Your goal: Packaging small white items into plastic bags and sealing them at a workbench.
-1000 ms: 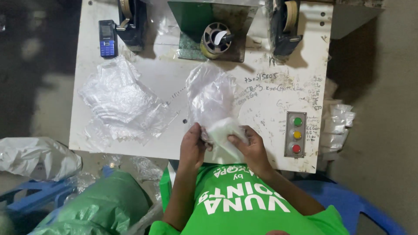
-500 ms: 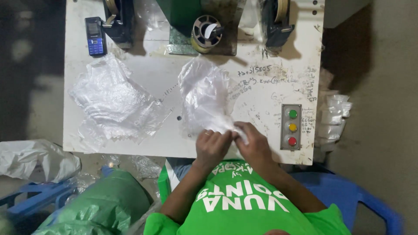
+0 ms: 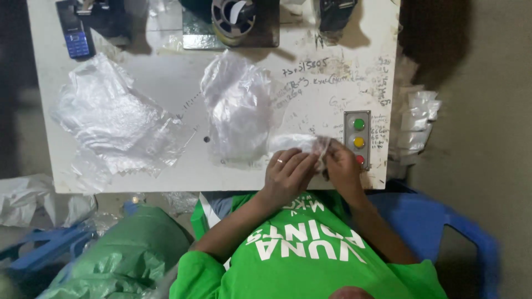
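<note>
Seen from the head camera, both hands work a small clear plastic bag (image 3: 302, 143) at the near edge of the white counter (image 3: 166, 83), just beside the grey button box (image 3: 358, 138) with its green, yellow and red buttons. The left hand (image 3: 288, 171), a ring on one finger, lies with its fingers bent over the near end of the bag, pressing and pinching the film. The right hand (image 3: 341, 166) is closed in a pinch on the crumpled end of the same bag, right against the button box and partly covering its lower edge. The bag lies flat on the counter, stretched from the hands away from the button box toward a loose pile of clear bags (image 3: 238, 108).

That pile sits in the middle of the counter, well apart from the button box. Farther from the box, a larger spread of crumpled clear plastic sheets (image 3: 116, 124) covers the counter's far side. Beyond the pile, at the counter's back edge, stands a roll of tape (image 3: 233, 16) on a dark holder, and a blue mobile phone (image 3: 75, 36) lies in the back corner farthest from the box. On the other side of the button box, off the counter's edge, a stack of white plastic packets (image 3: 418, 122) hangs. A green sack (image 3: 127, 260) rests on the floor beside the person's left arm
</note>
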